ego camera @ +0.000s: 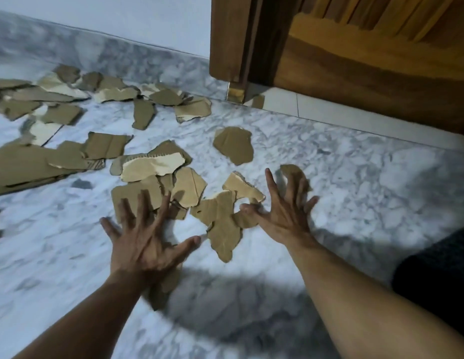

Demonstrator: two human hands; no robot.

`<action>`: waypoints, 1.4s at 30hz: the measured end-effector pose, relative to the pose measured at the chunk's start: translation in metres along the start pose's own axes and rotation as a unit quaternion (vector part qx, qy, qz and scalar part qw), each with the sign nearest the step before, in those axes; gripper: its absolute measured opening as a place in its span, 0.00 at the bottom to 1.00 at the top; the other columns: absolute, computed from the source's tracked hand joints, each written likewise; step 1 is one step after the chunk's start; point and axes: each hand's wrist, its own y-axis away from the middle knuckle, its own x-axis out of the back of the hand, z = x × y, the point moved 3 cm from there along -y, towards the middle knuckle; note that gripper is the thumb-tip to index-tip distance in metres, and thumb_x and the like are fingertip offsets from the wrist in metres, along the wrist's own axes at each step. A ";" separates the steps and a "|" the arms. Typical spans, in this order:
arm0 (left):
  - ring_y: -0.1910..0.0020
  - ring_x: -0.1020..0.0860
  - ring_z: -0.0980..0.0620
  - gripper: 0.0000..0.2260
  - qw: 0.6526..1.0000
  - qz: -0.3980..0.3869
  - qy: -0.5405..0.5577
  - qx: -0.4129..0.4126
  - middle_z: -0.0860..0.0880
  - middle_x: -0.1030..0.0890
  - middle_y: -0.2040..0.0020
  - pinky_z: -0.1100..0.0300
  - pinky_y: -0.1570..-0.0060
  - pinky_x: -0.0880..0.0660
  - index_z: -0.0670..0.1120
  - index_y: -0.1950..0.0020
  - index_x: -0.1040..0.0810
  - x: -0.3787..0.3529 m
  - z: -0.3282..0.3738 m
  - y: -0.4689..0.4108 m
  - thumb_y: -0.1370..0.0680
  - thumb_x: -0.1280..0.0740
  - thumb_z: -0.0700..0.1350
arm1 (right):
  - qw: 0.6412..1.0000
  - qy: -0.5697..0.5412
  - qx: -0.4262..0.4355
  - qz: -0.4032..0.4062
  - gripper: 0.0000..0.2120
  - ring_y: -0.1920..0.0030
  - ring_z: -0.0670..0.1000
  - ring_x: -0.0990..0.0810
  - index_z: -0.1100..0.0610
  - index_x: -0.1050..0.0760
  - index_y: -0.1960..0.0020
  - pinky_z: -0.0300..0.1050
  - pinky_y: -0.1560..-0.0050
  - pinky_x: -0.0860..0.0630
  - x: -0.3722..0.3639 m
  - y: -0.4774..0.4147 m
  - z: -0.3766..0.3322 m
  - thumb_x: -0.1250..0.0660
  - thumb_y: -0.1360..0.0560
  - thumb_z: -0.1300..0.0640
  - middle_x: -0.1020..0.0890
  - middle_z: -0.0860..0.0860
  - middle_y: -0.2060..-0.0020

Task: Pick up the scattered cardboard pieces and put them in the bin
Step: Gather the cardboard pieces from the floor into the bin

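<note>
Torn brown cardboard pieces lie scattered over a grey marble floor [355, 203]. A near cluster [220, 218] sits between my hands, and a lone rounded piece [234, 146] lies further off. More pieces [104, 146] spread to the left and along the wall. My left hand [145, 239] hovers with fingers spread over the left side of the near cluster, a piece partly hidden under it. My right hand [285, 208] is spread too, its thumb touching the cluster's right edge and a small piece [293, 172] behind its fingers. No bin is in view.
A wooden door [368, 60] and its frame stand at the back right, above a pale threshold strip [329, 110]. A marble skirting [122, 58] runs along the white wall at the back. Something dark [438, 275] is at the right edge.
</note>
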 end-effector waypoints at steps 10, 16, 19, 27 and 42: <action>0.21 0.46 0.37 0.55 0.998 0.003 -0.029 0.064 0.46 0.40 0.22 0.27 0.32 0.46 0.56 0.19 0.48 0.007 0.003 -0.012 0.38 0.51 0.86 | 0.991 -0.037 0.059 -0.114 0.47 0.22 0.63 0.68 0.23 0.68 0.29 0.80 0.34 0.66 0.003 -0.109 -0.063 0.55 0.43 0.12 0.73 0.49 0.23; 0.20 0.63 0.38 0.58 0.998 0.056 0.030 0.017 0.46 0.52 0.18 0.25 0.30 0.65 0.59 0.19 0.52 0.017 -0.003 -0.057 0.43 0.48 0.88 | 0.967 0.014 0.075 -0.242 0.46 0.21 0.60 0.66 0.18 0.57 0.32 0.81 0.35 0.67 0.006 -0.125 -0.095 0.54 0.48 0.10 0.66 0.41 0.21; 0.22 0.69 0.35 0.52 0.999 0.025 0.024 0.025 0.50 0.66 0.18 0.23 0.32 0.67 0.66 0.22 0.67 0.015 -0.015 -0.090 0.40 0.57 0.87 | 0.956 -0.018 0.082 -0.281 0.46 0.22 0.59 0.70 0.18 0.53 0.32 0.79 0.35 0.69 0.002 -0.108 -0.101 0.51 0.48 0.10 0.65 0.40 0.21; 0.20 0.60 0.35 0.44 0.999 -0.035 0.009 -0.017 0.51 0.52 0.17 0.24 0.31 0.62 0.69 0.23 0.51 0.012 -0.027 -0.087 0.36 0.58 0.86 | 0.918 0.090 0.203 -0.328 0.58 0.29 0.65 0.78 0.16 0.71 0.37 0.81 0.35 0.68 -0.004 -0.035 -0.087 0.36 0.54 0.13 0.77 0.44 0.27; 0.32 0.37 0.40 0.32 0.996 0.065 0.024 0.061 0.48 0.32 0.30 0.42 0.39 0.39 0.62 0.31 0.35 0.022 -0.051 -0.063 0.32 0.41 0.74 | 0.979 0.059 0.174 -0.088 0.60 0.21 0.59 0.62 0.37 0.69 0.23 0.74 0.29 0.61 -0.037 -0.067 -0.118 0.53 0.45 0.10 0.64 0.54 0.20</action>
